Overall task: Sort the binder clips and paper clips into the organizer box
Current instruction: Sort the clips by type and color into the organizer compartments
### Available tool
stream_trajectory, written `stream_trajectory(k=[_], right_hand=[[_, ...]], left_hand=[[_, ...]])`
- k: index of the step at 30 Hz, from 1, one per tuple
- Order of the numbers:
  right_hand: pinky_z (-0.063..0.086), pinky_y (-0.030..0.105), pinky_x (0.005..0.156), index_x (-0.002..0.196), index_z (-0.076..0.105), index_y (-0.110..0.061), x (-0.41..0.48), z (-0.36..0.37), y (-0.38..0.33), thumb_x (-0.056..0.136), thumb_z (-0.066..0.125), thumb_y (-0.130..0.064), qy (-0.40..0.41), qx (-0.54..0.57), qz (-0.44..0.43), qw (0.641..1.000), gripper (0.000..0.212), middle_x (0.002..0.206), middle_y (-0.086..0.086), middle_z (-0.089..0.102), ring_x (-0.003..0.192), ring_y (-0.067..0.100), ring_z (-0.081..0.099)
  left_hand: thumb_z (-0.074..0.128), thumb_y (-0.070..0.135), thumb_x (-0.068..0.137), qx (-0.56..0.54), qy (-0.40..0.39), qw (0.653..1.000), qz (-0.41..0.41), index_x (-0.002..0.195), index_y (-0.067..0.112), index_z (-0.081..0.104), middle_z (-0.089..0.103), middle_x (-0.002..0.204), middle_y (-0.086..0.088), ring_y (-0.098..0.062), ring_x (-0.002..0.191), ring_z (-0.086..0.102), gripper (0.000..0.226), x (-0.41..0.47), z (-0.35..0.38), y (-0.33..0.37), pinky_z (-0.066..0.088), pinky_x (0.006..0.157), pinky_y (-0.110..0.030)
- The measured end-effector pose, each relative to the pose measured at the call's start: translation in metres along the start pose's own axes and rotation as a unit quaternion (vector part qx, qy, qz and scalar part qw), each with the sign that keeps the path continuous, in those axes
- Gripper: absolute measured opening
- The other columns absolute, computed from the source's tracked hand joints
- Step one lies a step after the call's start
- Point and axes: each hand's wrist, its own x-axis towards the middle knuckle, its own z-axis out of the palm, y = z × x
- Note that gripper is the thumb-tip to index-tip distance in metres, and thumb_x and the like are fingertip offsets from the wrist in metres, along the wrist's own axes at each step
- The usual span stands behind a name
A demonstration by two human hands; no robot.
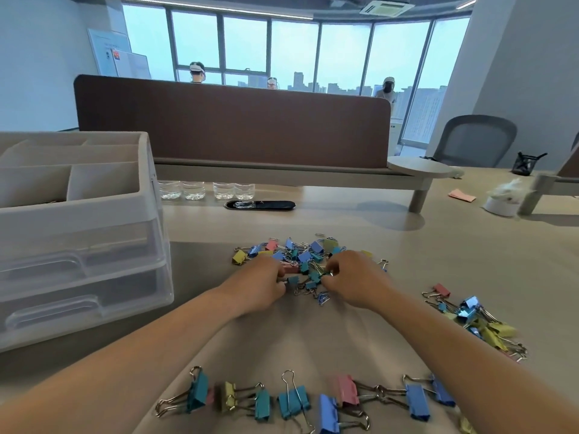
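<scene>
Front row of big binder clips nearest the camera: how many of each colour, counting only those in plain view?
Teal clips: 3
Blue clips: 3
Yellow clips: 1
Pink clips: 1
Total: 8
Not counted: a pink sliver behind the leftmost teal clip, a yellow scrap at the bottom edge.

The binder clips (294,401) have painted metal bodies with a soft shine, and their wire handles are bright bare metal. The organizer box (78,211) is matt opaque plastic on top; its drawers (78,255) are clear glossy plastic. The table (423,245) looks smooth and matt. The partition (232,126) looks like matt cloth.
</scene>
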Motion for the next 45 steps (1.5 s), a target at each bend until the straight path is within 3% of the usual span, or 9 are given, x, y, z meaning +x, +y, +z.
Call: stream_trajectory(k=[7, 12, 20, 25, 29, 35, 38, 41, 45], right_hand=[[0.043, 0.03, 0.055, 0.088, 0.069, -0.014, -0.01, 0.0, -0.007, 0.092, 0.057, -0.027, -0.004, 0.008, -0.023, 1.0, 0.018, 0.079, 0.008, 0.068, 0.057, 0.014, 0.049], [0.05, 0.027, 0.06, 0.101, 0.073, -0.015, -0.021, -0.003, -0.017, 0.096, 0.05, -0.025, -0.012, 0.045, -0.035, 0.998, 0.025, 0.087, 0.002, 0.071, 0.061, 0.012, 0.055], [0.059, 0.028, 0.077, 0.111, 0.07, -0.013, -0.036, 0.0, -0.026, 0.101, 0.047, -0.018, -0.041, 0.117, -0.04, 0.992, 0.025, 0.096, 0.003, 0.071, 0.084, 0.015, 0.07], [0.061, 0.032, 0.076, 0.102, 0.067, -0.009, -0.039, 0.003, -0.028, 0.101, 0.049, -0.016, -0.067, 0.213, 0.001, 0.975, 0.019, 0.089, 0.008, 0.07, 0.077, 0.016, 0.074], [0.047, 0.012, 0.057, 0.092, 0.069, -0.015, -0.043, 0.004, -0.031, 0.093, 0.061, -0.02, -0.077, 0.153, -0.034, 0.985, 0.009, 0.078, -0.002, 0.07, 0.061, 0.002, 0.062], [0.05, 0.022, 0.077, 0.107, 0.067, -0.019, -0.046, 0.005, -0.025, 0.082, 0.077, -0.034, -0.128, 0.059, -0.064, 0.988, 0.031, 0.089, -0.009, 0.064, 0.077, 0.005, 0.058], [0.051, 0.023, 0.077, 0.107, 0.069, -0.021, -0.047, 0.004, -0.021, 0.083, 0.076, -0.036, -0.14, 0.054, -0.076, 0.986, 0.029, 0.099, -0.009, 0.067, 0.083, 0.008, 0.061], [0.049, 0.021, 0.071, 0.096, 0.07, -0.021, -0.043, 0.006, -0.014, 0.09, 0.068, -0.032, -0.101, 0.077, -0.075, 0.989, 0.012, 0.09, -0.008, 0.068, 0.078, 0.007, 0.062], [0.055, 0.031, 0.084, 0.098, 0.07, -0.021, -0.026, 0.009, -0.002, 0.094, 0.063, -0.024, 0.002, 0.043, -0.035, 0.998, 0.009, 0.096, -0.004, 0.069, 0.085, 0.011, 0.063]], left_hand=[[0.055, 0.022, 0.092, 0.001, -0.007, 1.0, -0.013, 0.082, 0.012, 0.062, 0.058, 0.081, -0.013, -0.021, 0.068, 0.047, 0.016, -0.013, -0.01, -0.003, 0.038, 0.063, -0.029], [0.056, 0.024, 0.093, -0.007, -0.028, 1.0, -0.011, 0.08, 0.015, 0.052, 0.045, 0.079, -0.009, -0.017, 0.064, 0.038, 0.016, -0.027, -0.022, 0.003, 0.033, 0.06, -0.028], [0.051, 0.019, 0.095, -0.029, -0.032, 0.999, -0.026, 0.104, 0.011, 0.059, 0.065, 0.093, -0.009, -0.023, 0.084, 0.066, 0.015, -0.048, -0.025, 0.003, 0.055, 0.081, -0.043], [0.04, 0.012, 0.098, -0.069, -0.037, 0.996, -0.03, 0.105, 0.01, 0.058, 0.069, 0.084, -0.011, -0.022, 0.076, 0.069, 0.019, -0.057, -0.027, 0.008, 0.058, 0.073, -0.038], [0.05, 0.021, 0.099, -0.019, -0.041, 0.999, -0.024, 0.113, 0.011, 0.058, 0.066, 0.094, -0.007, -0.02, 0.083, 0.066, 0.02, -0.056, -0.024, 0.01, 0.055, 0.076, -0.036], [0.054, 0.026, 0.096, 0.046, -0.044, 0.998, -0.012, 0.128, 0.018, 0.061, 0.064, 0.12, -0.003, -0.018, 0.1, 0.061, 0.033, -0.042, -0.016, 0.016, 0.049, 0.079, -0.027], [0.056, 0.023, 0.093, 0.072, -0.056, 0.996, -0.011, 0.117, 0.016, 0.067, 0.066, 0.118, -0.005, -0.02, 0.101, 0.061, 0.028, -0.035, -0.011, 0.018, 0.052, 0.087, -0.033], [0.06, 0.022, 0.092, 0.07, -0.057, 0.996, -0.003, 0.114, 0.016, 0.067, 0.064, 0.115, -0.003, -0.019, 0.099, 0.06, 0.025, -0.032, -0.009, 0.022, 0.051, 0.084, -0.029], [0.064, 0.03, 0.091, 0.092, -0.077, 0.993, 0.021, 0.119, 0.019, 0.064, 0.062, 0.116, 0.0, -0.017, 0.1, 0.058, 0.031, -0.035, -0.011, 0.024, 0.046, 0.078, -0.025]])
